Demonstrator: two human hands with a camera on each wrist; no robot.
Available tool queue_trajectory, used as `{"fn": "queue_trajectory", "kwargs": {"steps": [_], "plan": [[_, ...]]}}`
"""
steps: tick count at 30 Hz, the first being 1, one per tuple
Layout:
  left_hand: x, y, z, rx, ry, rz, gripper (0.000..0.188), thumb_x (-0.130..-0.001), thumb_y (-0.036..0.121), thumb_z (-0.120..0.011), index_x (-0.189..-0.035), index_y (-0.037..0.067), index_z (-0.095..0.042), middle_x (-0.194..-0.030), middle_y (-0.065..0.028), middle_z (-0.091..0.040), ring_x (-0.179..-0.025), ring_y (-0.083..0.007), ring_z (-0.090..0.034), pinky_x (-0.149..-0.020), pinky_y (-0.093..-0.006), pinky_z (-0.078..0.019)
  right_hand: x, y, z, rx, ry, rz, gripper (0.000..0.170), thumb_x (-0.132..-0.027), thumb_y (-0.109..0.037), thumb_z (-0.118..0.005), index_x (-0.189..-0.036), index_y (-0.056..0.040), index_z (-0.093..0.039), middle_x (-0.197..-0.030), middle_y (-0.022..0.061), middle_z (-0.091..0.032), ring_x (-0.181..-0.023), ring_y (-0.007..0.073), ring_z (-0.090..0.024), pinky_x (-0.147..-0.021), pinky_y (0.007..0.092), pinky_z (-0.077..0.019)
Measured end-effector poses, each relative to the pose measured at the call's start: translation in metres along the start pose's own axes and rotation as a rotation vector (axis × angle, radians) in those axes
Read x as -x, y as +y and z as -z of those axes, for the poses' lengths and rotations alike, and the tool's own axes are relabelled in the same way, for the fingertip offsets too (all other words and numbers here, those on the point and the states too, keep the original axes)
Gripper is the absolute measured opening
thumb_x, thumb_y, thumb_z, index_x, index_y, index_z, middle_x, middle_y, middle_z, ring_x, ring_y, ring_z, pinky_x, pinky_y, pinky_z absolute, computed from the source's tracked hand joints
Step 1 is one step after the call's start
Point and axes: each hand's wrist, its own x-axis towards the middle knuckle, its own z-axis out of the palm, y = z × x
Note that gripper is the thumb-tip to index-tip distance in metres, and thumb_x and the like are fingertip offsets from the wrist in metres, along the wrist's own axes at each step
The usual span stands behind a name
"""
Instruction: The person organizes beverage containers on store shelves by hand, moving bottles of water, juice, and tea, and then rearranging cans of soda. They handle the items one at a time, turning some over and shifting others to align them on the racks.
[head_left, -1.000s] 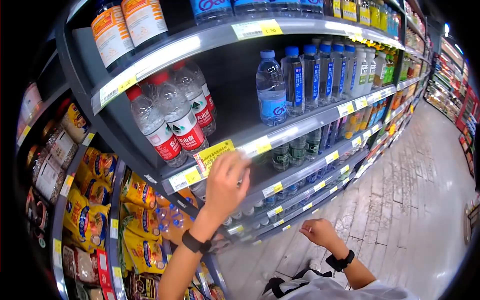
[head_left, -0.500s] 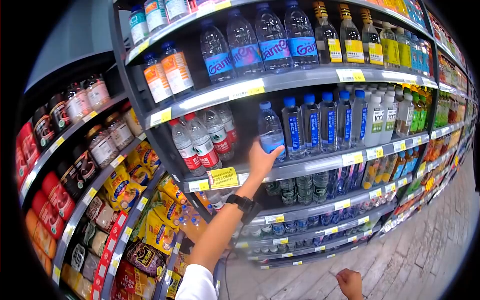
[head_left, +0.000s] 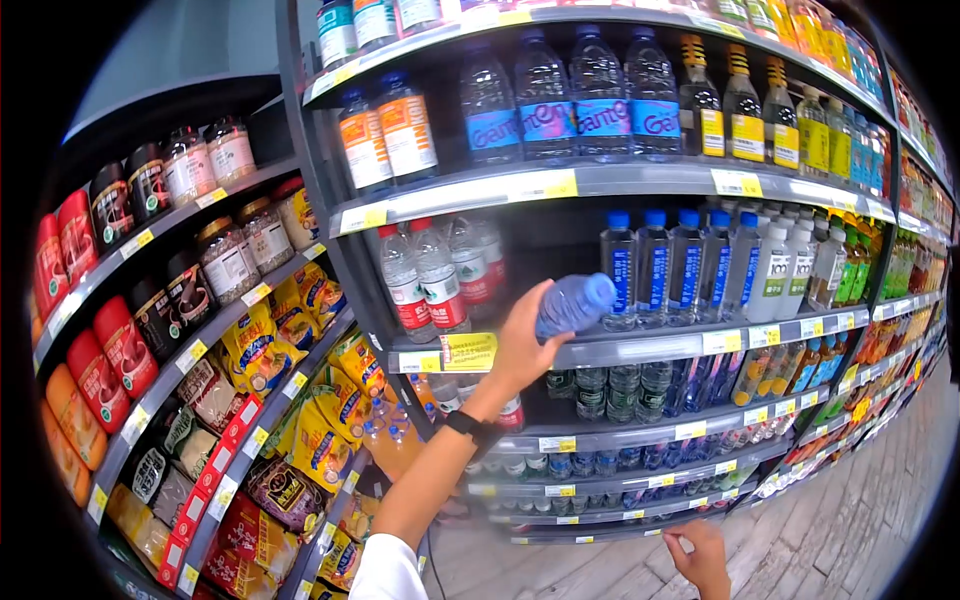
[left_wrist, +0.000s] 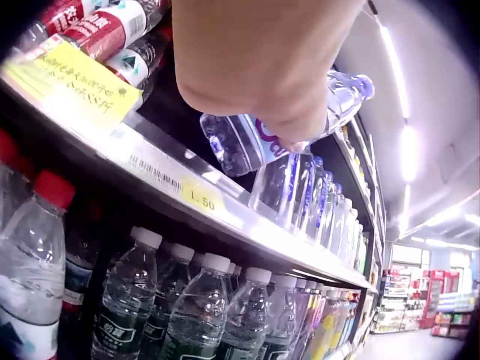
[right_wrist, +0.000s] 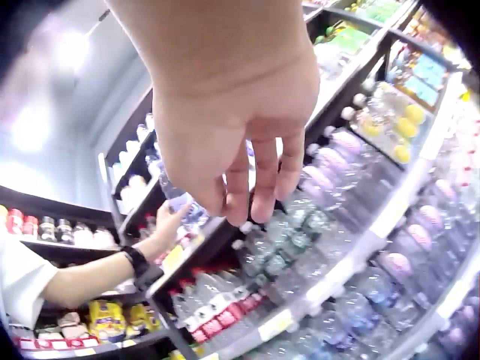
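In the head view my left hand (head_left: 522,345) grips a clear, blue-capped water bottle (head_left: 572,308) at the front of the middle shelf. The bottle leans over, its cap pointing right. Seen from the left wrist, its blue and purple label (left_wrist: 259,139) shows partly behind my fingers. Blue-labelled bottles (head_left: 652,270) stand upright just right of it, and red-capped bottles (head_left: 440,275) stand to its left. Low at the bottom of the head view, my right hand (head_left: 703,560) hangs in front of the shelves. Its fingers (right_wrist: 262,180) curl loosely around nothing in the right wrist view.
The shelf edge (head_left: 640,347) with price tags runs below the held bottle, and a yellow sign (head_left: 468,350) hangs from it. Large bottles (head_left: 600,100) line the shelf above. Another rack (head_left: 215,330) with jars and yellow bags stands left. Tiled floor (head_left: 820,520) lies at lower right.
My left hand has reached the bottle, lifted it from beside the blue-labelled ones and tipped its cap to the right. The head view has turned and risen. My right hand stays low.
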Motion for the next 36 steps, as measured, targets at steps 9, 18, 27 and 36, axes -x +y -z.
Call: {"fn": "queue_trajectory", "kwargs": {"steps": [9,18,27,36], "plan": [[-0.035,0.065,0.105,0.135,-0.083,-0.134,0.087,-0.071,0.006,-0.087,-0.146,-0.007,-0.045,-0.136,-0.0278,-0.059,-0.125,-0.0434,-0.061,-0.108,-0.0453,-0.0474,-0.241,-0.173,0.055,-0.277,0.141,0.519,0.062,-0.077,-0.020,-0.089,-0.130,-0.0036,-0.063,-0.127,0.0121,-0.068,-0.111,0.0225,-0.068,-0.093,0.0342,-0.0534],[-0.136,0.056,0.163,0.357,-0.017,-0.149,0.053,-0.082,0.015,-0.083,-0.126,-0.005,-0.061,-0.112,-0.0172,-0.075,-0.102,-0.0240,-0.073,-0.093,-0.0350,-0.0555,-0.362,-0.331,0.081,-0.131,0.053,0.637,0.081,-0.092,-0.051,-0.073,-0.147,0.0018,-0.046,-0.146,0.0232,-0.056,-0.130,0.0366,-0.059,-0.109,0.0532,-0.0487],[-0.163,0.017,0.188,0.367,0.117,-0.147,0.049,-0.086,0.020,-0.082,-0.124,-0.004,-0.063,-0.111,-0.0167,-0.075,-0.101,-0.0226,-0.073,-0.090,-0.0332,-0.0549,-0.453,-0.351,0.069,-0.049,0.143,0.708,0.031,-0.094,-0.034,-0.074,-0.103,-0.0034,-0.076,-0.091,0.0081,-0.077,-0.080,0.0201,-0.070,-0.072,0.0363,-0.0553],[-0.146,0.003,0.209,0.418,0.058,-0.023,0.035,-0.094,0.013,-0.076,-0.123,-0.004,-0.065,-0.108,-0.0113,-0.074,-0.096,-0.0156,-0.071,-0.089,-0.0306,-0.0554,-0.484,-0.328,0.020,0.740,0.060,1.228,0.025,-0.084,-0.017,-0.073,-0.105,-0.0039,-0.074,-0.112,0.0133,-0.073,-0.099,0.0361,-0.070,-0.085,0.0440,-0.0566]]}}
